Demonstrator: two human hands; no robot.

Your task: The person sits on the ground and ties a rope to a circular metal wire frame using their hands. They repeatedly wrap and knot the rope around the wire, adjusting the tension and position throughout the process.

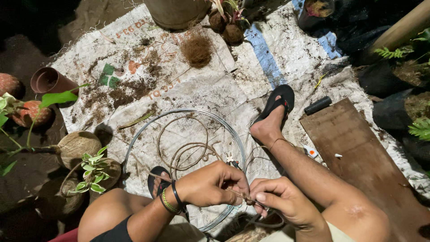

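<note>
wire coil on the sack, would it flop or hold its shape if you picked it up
The wire coil would probably hold its hoop shape: it lies in even round loops on the sack. It looks thin, so likely light, and apt to spring or sag a little when lifted by one side. The looser brown cord inside it looks floppier, lying in uneven curls.

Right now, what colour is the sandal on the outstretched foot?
Black; the sandal shows best in the head view, on the white sacking.
</note>
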